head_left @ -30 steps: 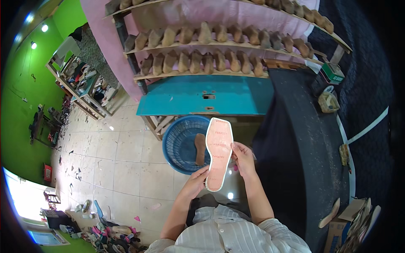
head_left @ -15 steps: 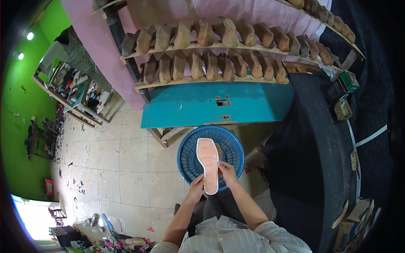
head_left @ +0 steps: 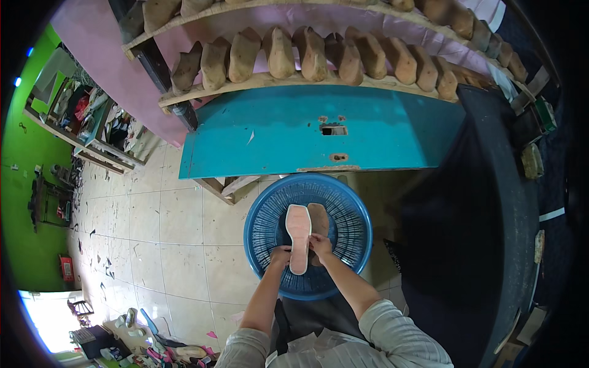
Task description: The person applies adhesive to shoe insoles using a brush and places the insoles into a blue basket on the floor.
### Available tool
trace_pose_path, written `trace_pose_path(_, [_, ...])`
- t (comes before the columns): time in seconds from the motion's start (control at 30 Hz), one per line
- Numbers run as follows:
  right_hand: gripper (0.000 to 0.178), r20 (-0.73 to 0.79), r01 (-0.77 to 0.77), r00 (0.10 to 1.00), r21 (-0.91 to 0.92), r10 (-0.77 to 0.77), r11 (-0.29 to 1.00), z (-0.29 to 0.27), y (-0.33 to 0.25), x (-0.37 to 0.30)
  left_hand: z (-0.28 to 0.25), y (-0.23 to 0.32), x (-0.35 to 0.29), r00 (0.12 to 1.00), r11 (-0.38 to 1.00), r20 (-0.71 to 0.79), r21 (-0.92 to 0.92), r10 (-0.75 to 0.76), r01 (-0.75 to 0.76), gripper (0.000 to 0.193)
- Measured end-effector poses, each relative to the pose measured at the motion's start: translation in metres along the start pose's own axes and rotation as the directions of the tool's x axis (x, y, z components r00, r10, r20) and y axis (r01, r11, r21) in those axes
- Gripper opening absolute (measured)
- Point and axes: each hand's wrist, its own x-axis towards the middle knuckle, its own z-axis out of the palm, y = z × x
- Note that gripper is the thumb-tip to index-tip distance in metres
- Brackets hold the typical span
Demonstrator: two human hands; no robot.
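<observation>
A pink shoe insole (head_left: 299, 228) with a white edge and squared toe is held between my hands, toe end away from me. My left hand (head_left: 281, 255) grips its left edge near the heel, fingers closed. On the opposite edge, at the narrow waist, my right hand (head_left: 320, 245) pinches it. Below and to the right lies a brown sole-shaped piece (head_left: 319, 216), partly covered by the insole and my right hand. Around both pieces stands a round blue plastic basket (head_left: 253, 214) with slotted sides.
Behind the basket is a turquoise bench top (head_left: 257, 147). Wooden shoe lasts (head_left: 279, 52) line the shelves (head_left: 245, 83) above it. Dark cloth (head_left: 454, 245) hangs on the right. At lower left lies a heap of shoes and scraps (head_left: 178, 352) on the tiled floor (head_left: 184, 221).
The insole and both hands have gone lower into the basket, and more of the brown piece shows beside it. The view has shifted closer to the basket and bench.
</observation>
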Motion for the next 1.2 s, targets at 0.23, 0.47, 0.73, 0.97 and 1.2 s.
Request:
trace_pose_path(0.23, [0.019, -0.006, 0.017, 1.0, -0.204, -0.019, 0.979, 0.002, 0.024, 0.035, 0.004, -0.017, 0.053, 0.998, 0.995, -0.025, 0.07, -0.063, 0.065, 0.023])
trace_pose_path(0.47, [0.016, -0.137, 0.179, 0.935, -0.612, -0.326, 0.77, -0.007, 0.034, 0.05, 0.019, -0.004, 0.063, 0.995, 0.984, -0.01, 0.147, -0.095, 0.095, 0.018])
trace_pose_path(0.73, [0.018, -0.211, 0.048, 0.951, -0.62, -0.224, 0.783, 0.005, 0.016, 0.023, 0.016, -0.025, 0.073, 0.992, 0.971, -0.123, 0.236, 0.0, 0.03, 0.022])
trace_pose_path(0.97, [0.018, -0.208, 0.127, 0.893, -0.734, -0.399, 0.667, -0.006, 0.011, 0.015, 0.026, -0.011, 0.037, 0.894, 0.7, -0.168, 0.687, 0.415, -0.196, 0.031])
trace_pose_path(1.2, [0.019, -0.144, 0.202, 0.928, -0.583, -0.344, 0.787, -0.022, -0.03, -0.048, 0.019, 0.013, -0.039, 0.839, 0.826, -0.248, 0.445, 0.484, -0.345, 0.026])
